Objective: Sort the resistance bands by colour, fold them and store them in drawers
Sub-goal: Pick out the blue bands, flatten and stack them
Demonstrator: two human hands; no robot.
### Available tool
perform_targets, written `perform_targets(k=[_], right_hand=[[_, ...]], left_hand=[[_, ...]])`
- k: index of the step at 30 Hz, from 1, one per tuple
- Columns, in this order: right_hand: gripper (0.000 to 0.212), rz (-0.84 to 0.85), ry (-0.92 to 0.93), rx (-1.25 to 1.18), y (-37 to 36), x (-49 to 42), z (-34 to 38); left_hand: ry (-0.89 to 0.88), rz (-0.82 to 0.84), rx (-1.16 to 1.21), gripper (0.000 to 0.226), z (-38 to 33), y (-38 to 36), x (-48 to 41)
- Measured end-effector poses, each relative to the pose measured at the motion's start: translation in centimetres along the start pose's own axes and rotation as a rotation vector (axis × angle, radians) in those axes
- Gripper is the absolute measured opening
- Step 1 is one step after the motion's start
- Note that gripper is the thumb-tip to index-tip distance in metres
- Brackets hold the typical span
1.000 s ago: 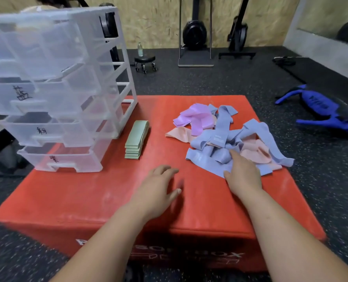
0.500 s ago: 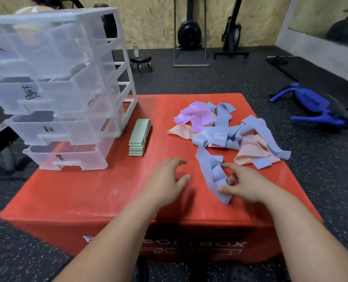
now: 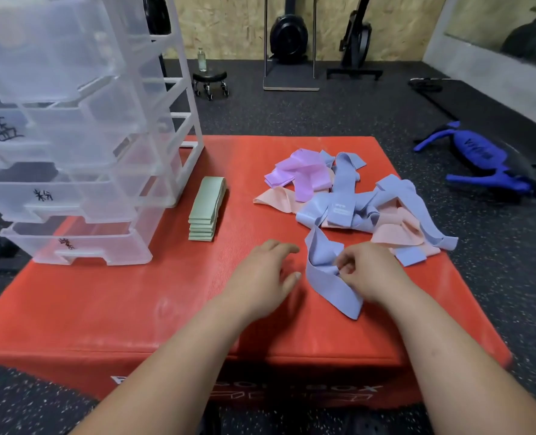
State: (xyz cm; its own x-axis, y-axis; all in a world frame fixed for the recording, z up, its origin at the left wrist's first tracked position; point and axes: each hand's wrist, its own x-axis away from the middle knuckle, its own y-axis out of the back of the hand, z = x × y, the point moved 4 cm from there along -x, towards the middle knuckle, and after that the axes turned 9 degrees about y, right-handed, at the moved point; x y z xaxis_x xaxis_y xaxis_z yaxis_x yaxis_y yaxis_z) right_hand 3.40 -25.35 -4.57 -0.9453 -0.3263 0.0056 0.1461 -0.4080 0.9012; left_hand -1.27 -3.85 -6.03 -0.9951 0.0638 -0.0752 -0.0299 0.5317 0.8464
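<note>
Dragging one blue resistance band (image 3: 326, 277) clear of the mixed pile (image 3: 364, 211) toward the near edge of the red plyo box (image 3: 134, 309), further out than a second ago. Pinching its bunched middle with the right hand (image 3: 370, 271), fingers curled; hovering the left hand (image 3: 266, 271) loose and empty just beside it. Probably handling light, limp and stretchy: taking both loop ends, flattening, then folding like the green stack (image 3: 205, 211) beside the drawer unit (image 3: 81, 171).
</note>
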Motion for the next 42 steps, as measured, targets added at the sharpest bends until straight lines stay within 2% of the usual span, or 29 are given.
perform_targets(k=[2,6,9,13,17,23,26,28,32,36,39,42], right_hand=[[0.024,-0.086,0.103,-0.037,1.2,-0.4,1.6],[0.027,-0.405,0.463,-0.247,4.5,0.0,5.3],[0.029,-0.474,0.41,-0.508,5.0,0.6,6.3],[0.025,-0.439,0.271,-0.726,4.4,0.8,6.4],[0.02,-0.372,0.246,-0.889,4.4,1.4,6.8],[0.019,-0.344,0.268,-0.969,4.2,3.0,7.8],[0.025,-0.25,0.267,-1.077,4.0,3.5,8.4],[0.021,-0.221,0.259,-1.153,3.9,3.9,9.0],[0.017,-0.322,0.254,-1.069,3.7,4.4,9.9],[0.017,-0.326,0.331,-0.994,3.4,3.9,10.6],[0.029,-0.295,0.434,-0.731,3.4,3.4,10.8],[0.037,-0.26,0.396,-0.79,3.5,2.8,10.3]], left_hand=[[-0.024,-0.046,0.034,0.049,0.0,0.6,-0.4],[-0.087,-0.211,0.241,0.05,-1.2,3.1,-0.9],[-0.107,-0.248,0.419,0.044,-2.2,4.5,-0.8],[-0.025,-0.177,0.574,0.032,-2.4,4.9,-0.7],[0.025,-0.162,0.666,0.015,-2.3,5.6,-0.3],[0.075,-0.141,0.818,0.024,-2.7,6.4,0.9],[0.075,-0.213,0.902,0.029,-2.5,7.3,1.4],[0.056,-0.258,0.943,0.029,-2.5,8.0,1.8],[0.086,-0.294,0.937,0.026,-2.5,8.1,2.2],[0.155,-0.28,0.966,0.005,-1.8,7.6,2.0],[0.2,-0.144,1.084,0.024,-1.8,7.4,2.2],[0.165,-0.139,1.004,0.016,-0.9,7.6,2.0]])
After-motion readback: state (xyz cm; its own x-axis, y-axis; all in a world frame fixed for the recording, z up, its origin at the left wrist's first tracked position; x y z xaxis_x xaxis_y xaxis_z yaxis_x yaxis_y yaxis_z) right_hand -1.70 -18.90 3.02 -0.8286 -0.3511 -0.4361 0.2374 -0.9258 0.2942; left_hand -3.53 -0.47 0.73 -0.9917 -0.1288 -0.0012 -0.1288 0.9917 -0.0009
